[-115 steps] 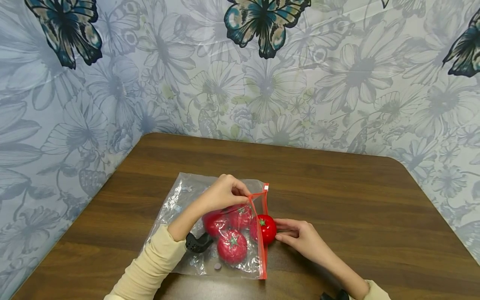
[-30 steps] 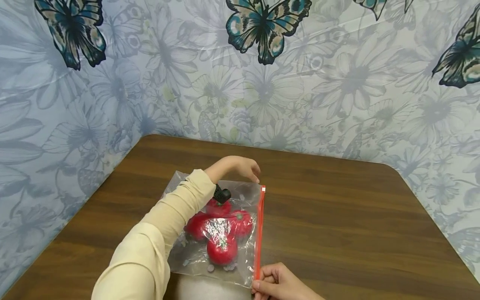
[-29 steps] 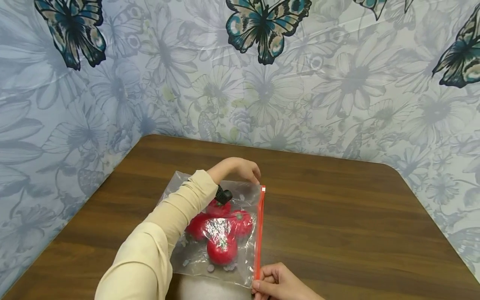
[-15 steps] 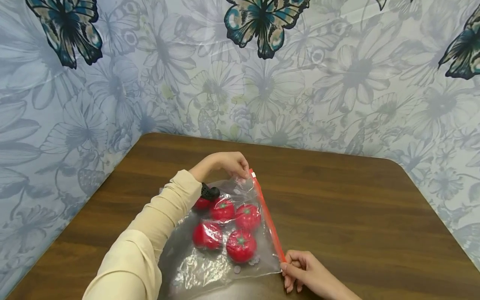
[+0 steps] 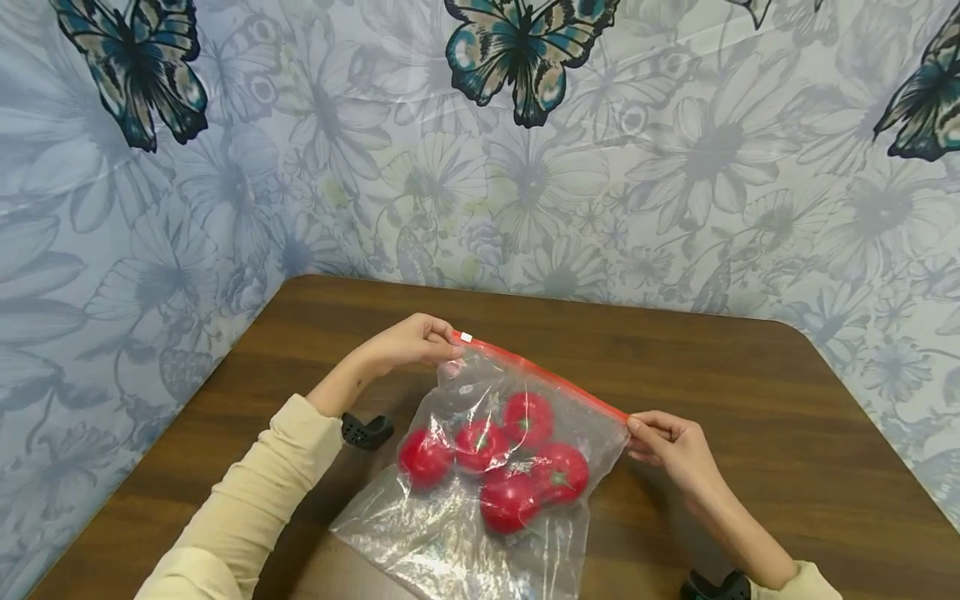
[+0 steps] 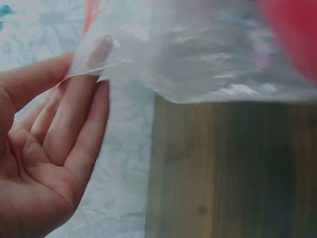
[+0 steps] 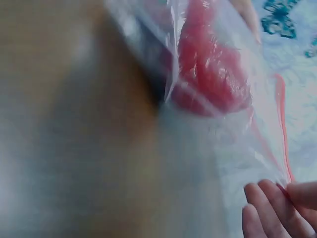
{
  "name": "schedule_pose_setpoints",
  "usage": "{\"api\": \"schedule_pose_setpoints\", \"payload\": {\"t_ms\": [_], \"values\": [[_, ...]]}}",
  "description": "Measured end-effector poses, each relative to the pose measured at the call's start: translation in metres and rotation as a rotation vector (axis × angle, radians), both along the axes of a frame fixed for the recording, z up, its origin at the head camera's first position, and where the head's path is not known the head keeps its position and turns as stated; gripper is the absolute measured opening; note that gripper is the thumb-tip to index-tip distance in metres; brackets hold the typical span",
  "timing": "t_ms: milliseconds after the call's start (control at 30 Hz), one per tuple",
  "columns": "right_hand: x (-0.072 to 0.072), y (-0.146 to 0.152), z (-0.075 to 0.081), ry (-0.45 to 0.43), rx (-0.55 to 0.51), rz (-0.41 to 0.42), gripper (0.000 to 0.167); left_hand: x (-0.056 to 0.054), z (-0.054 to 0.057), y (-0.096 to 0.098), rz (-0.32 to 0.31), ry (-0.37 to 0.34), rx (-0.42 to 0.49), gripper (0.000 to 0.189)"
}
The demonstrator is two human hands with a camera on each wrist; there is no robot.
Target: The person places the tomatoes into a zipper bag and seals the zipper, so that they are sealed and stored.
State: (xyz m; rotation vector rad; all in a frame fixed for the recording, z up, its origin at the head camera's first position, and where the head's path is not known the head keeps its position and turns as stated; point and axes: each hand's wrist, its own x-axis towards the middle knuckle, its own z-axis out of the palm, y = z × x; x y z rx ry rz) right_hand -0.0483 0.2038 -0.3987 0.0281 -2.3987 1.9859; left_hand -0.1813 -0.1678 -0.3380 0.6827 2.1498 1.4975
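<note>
A clear zip bag [image 5: 420, 533] with several red tomatoes [image 5: 558, 472] inside is held up by both hands, its red zip strip [image 5: 547, 377] pulled straight and slanting down to the right. My left hand [image 5: 408, 343] pinches the strip's upper left corner, beside the white slider [image 5: 467, 337]. At the other end, my right hand [image 5: 678, 450] grips the lower right corner between thumb and fingers. In the left wrist view the left thumb and fingers [image 6: 74, 119] pinch the film. The right wrist view shows the tomatoes [image 7: 213, 84] bunched inside the hanging bag.
The bag is over a brown wooden table [image 5: 750, 400] with rounded far corners. Behind it hangs a pale floral cloth [image 5: 337, 167] with butterflies. Black bands [image 5: 367, 432] sit on both wrists.
Earlier, the right hand held a tomato at the bag's mouth; now that tomato is inside. The mouth's strip has come together, and both hands have lifted and turned the bag, its zip edge now facing away.
</note>
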Motion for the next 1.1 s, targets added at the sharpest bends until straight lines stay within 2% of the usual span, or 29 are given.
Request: {"api": "schedule_pose_setpoints", "payload": {"t_ms": [167,300,633,900,1100], "values": [[-0.004,0.004,0.018,0.107,-0.139,-0.052,0.016,0.026,0.000,-0.004,0.126,0.122,0.122,0.017],[0.002,0.004,0.033,0.191,-0.208,-0.055,0.012,0.042,0.004,-0.004,0.182,0.200,0.217,0.018],[0.014,0.001,0.071,0.380,-0.234,-0.042,0.014,0.073,0.015,-0.007,0.210,0.254,0.492,0.014],[0.021,0.004,0.096,0.506,-0.296,0.001,0.013,0.088,0.030,-0.003,0.239,0.352,0.584,0.010],[0.021,0.006,0.109,0.544,-0.366,0.074,0.013,0.097,0.040,0.000,0.269,0.352,0.642,0.009]]}}
